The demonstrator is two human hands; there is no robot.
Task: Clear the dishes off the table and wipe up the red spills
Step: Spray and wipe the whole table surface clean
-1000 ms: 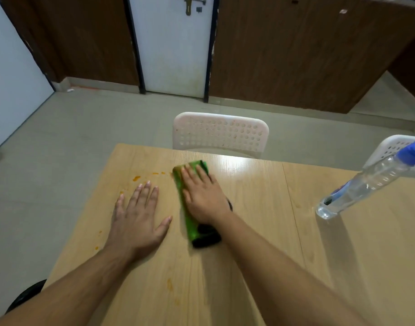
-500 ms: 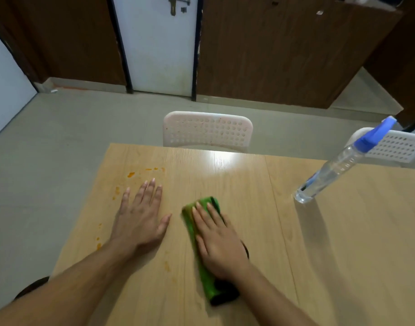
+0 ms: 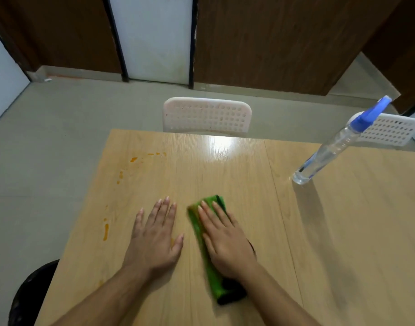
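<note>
A dark round stool point(image 3: 28, 292) pokes out from under the table's near left corner. On the wooden table point(image 3: 343, 231) the orange-red spills point(image 3: 105, 231) run along the left edge, a streak and dots near the front, more splashes point(image 3: 133, 159) farther back toward the left corner; they look the same as half a second ago, not yet wiped. The left hand point(image 3: 152, 241) lies flat on the wood just right of those marks, fingers straight and slightly spread, thumb out to the side, holding nothing, in much the same place as before. Just beside it, the right hand point(image 3: 225, 243) presses flat on the folded green cloth point(image 3: 201, 241), fingers straight and close together on top of it rather than curled round it. A second ago the cloth was well up the table near the far edge; it has been drawn back toward the person and now sits close beside the left hand, blurred along its left side. Behind the table stands a white perforated chair point(image 3: 206, 115). To the right, a clear spray bottle point(image 3: 328, 151) with a blue nozzle stands on the table, well apart from the hands, with a second white chair point(image 3: 390, 132) behind it.
</note>
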